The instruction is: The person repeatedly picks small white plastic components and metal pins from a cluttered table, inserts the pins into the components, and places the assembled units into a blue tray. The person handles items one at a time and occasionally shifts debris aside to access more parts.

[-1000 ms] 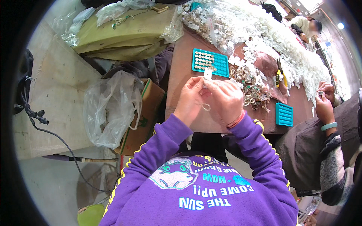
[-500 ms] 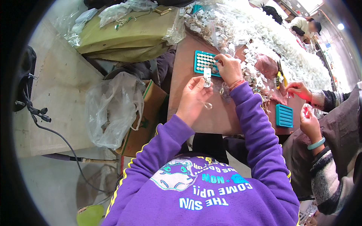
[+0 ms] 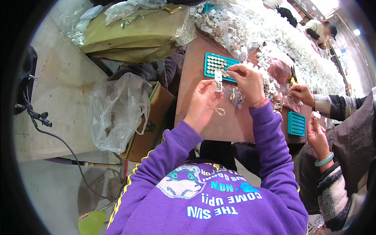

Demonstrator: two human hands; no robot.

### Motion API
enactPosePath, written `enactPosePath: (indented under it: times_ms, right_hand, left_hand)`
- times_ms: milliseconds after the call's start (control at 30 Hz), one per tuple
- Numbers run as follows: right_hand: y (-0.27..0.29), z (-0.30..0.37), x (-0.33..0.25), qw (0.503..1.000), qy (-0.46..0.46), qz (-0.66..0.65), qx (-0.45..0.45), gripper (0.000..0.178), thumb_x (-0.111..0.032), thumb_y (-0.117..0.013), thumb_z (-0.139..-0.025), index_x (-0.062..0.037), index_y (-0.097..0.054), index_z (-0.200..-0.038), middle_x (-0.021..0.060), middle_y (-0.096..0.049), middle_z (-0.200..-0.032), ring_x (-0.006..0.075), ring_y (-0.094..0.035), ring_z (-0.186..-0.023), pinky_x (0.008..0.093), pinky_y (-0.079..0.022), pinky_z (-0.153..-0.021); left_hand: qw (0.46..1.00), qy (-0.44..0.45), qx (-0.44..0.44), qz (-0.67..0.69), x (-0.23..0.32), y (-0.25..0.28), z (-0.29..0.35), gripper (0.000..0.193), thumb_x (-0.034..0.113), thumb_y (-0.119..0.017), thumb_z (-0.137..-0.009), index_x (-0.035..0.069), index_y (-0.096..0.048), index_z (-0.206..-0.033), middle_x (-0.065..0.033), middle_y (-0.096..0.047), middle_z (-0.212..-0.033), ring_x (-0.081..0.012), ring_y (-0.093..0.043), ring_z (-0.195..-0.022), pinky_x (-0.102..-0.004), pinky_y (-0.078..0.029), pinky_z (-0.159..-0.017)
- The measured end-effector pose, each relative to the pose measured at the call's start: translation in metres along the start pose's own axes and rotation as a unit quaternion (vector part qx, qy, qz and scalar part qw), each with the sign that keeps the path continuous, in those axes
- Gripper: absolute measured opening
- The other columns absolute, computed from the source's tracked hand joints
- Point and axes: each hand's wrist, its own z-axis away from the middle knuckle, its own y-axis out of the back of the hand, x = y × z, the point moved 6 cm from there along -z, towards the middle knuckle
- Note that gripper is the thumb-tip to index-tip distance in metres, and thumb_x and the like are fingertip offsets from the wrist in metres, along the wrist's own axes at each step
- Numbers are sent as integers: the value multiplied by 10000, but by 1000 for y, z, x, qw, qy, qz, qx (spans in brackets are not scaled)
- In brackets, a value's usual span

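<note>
Looks like moulded plastic on 2 teal trays (image 3: 232,63), and shiny, like metal, on the discs (image 3: 213,62). Seems smooth, paper or plastic, on the white tag (image 3: 218,74). Appears thin, glossy and crinkled on the plastic bag (image 3: 116,109), matt on the cardboard box (image 3: 154,113) and purple cloth sweatshirt (image 3: 256,211).

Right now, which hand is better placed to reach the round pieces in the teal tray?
Probably the right hand: its fingertips are at the teal tray's right side, though whether they pinch anything is unclear. The left hand holds a small white-tabbed piece.
</note>
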Motion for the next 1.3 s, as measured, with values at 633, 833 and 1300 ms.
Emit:
enactPosePath:
  times_ms: [633,833,1300]
  right_hand:
    - [-6,38,-50,994,92,57,-21,136,-74,-690,-745,-71,-694,-881,83,-652,-827,261,-637,-680,331,-511,-623]
    - [-14,60,-53,992,84,9,89,241,-38,-640,-778,-54,-697,-1012,117,-682,-919,256,-662,-768,340,-524,-689]
    - [15,74,-51,990,32,27,132,119,-68,-704,-753,-34,-702,-867,101,-647,-780,247,-647,-710,311,-519,-631]
  left_hand:
    - [999,-18,-18,-42,0,2,4,115,102,-611,-934,49,-562,-1024,-59,-625,-999,-126,-607,-850,-286,-527,-786]
    - [999,-9,-34,-7,-1,3,1,133,125,-597,-947,44,-555,-1043,-61,-625,-1005,-144,-611,-866,-324,-516,-822]
    - [983,148,-96,55,-19,-34,30,235,162,-557,-971,50,-553,-1178,-36,-613,-1053,-144,-585,-962,-309,-487,-861]
